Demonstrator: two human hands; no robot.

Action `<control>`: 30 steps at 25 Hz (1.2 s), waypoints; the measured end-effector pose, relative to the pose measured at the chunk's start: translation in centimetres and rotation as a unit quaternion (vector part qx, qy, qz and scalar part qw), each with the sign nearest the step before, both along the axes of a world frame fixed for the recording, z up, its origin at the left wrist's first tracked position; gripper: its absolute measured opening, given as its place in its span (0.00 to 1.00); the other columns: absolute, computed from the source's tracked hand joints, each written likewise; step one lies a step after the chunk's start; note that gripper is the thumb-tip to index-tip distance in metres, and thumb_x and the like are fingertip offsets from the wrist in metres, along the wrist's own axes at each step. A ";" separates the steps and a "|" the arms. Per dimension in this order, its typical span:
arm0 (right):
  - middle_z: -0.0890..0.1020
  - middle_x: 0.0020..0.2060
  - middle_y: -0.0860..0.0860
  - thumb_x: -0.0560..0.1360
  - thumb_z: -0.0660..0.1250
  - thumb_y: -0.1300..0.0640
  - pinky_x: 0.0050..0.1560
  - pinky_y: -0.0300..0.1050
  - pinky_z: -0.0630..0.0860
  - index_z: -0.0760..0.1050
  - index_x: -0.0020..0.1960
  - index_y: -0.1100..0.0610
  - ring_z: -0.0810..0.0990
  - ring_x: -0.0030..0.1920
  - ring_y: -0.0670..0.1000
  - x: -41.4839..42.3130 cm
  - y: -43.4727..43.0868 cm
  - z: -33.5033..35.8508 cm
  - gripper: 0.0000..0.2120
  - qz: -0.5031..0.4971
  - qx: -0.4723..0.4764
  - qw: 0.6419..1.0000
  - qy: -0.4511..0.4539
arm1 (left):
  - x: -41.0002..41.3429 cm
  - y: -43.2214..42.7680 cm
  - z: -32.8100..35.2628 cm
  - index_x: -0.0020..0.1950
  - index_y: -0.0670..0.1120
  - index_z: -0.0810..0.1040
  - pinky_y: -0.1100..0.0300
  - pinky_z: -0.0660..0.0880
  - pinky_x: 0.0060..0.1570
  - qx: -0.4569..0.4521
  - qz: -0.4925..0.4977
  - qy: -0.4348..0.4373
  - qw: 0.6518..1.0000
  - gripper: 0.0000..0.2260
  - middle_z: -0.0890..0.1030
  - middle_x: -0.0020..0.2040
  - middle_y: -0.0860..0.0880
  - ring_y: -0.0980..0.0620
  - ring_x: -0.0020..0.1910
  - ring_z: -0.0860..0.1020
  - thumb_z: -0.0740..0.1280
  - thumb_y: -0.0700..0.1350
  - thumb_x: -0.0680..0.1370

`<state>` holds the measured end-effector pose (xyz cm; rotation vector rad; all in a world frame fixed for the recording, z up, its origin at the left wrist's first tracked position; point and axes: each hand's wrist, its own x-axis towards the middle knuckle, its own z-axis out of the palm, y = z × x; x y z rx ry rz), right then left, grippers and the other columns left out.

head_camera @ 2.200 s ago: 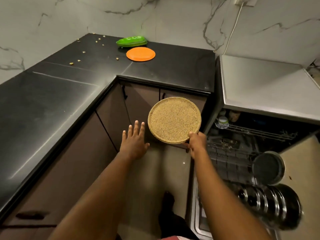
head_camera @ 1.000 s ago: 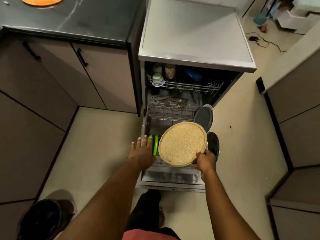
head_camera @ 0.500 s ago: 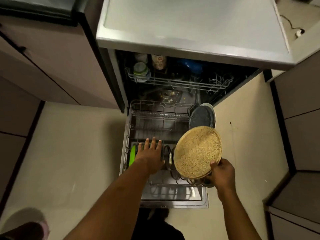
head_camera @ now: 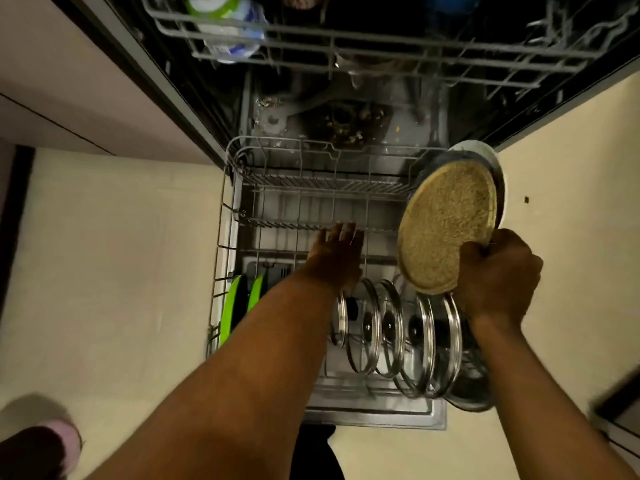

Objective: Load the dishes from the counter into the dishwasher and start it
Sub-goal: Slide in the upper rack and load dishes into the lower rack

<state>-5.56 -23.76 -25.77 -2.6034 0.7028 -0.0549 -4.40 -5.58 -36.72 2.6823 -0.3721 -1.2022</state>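
Observation:
My right hand [head_camera: 497, 271] grips the lower rim of a round speckled tan plate [head_camera: 445, 226], held tilted on edge over the right side of the pulled-out lower rack [head_camera: 232, 209] of the open dishwasher. Right behind the plate stands a dark plate with a pale rim [head_camera: 498, 171]. My left hand [head_camera: 336, 254] hovers open, fingers spread, over the middle of the rack. Several glass lids with steel rims [head_camera: 391, 327] stand in the rack's front row below both hands. Two green dishes [head_camera: 242, 303] stand at the rack's left.
The upper rack [head_camera: 381, 39] holds a white and green cup [head_camera: 225, 19] at the top left. Brown cabinet fronts [head_camera: 86, 81] flank the dishwasher on the left. Cream floor tiles [head_camera: 104, 271] lie on both sides. A slippered foot [head_camera: 41, 448] shows at bottom left.
I turned from the counter to the dishwasher and bent closer. The tan plate moved down and right toward the rack's right side, beside the dark plate. My left hand reached further over the rack.

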 end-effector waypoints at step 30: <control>0.81 0.44 0.68 0.76 0.61 0.60 0.47 0.57 0.76 0.76 0.53 0.68 0.80 0.44 0.70 5.8 -1.3 -4.8 0.12 0.059 -0.103 0.992 0.040 | 4.1 -2.3 -6.0 0.81 0.45 0.40 0.46 0.39 0.76 0.082 -0.047 0.064 0.994 0.46 0.43 0.81 0.42 0.41 0.79 0.43 0.65 0.62 0.77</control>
